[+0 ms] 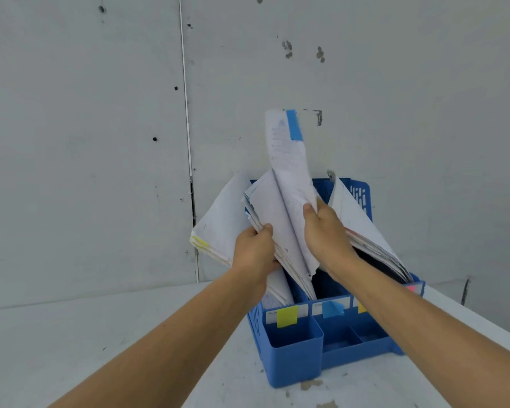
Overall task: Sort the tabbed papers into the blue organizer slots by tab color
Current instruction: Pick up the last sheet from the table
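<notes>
Your right hand (324, 231) pinches the white paper sheet with a blue tab (289, 166), upright at frame centre above the blue plastic organizer (292, 357). Your left hand (255, 248) grips the neighbouring stack of white papers (262, 201), apparently parting it. Next, guide the sheet down into the blue-labelled slot (331, 309).

One view only: wide-angle camera worn on the head, facing forward and slightly down across the white desk (100, 334) to the grey panelled wall (86, 142) filling the upper half. Close range: both forearms run up from the bottom edge, left hand (255, 248) and right hand (327, 234) mid-frame holding white tabbed papers (277, 207) above the blue plastic organizer (295, 357)
</notes>
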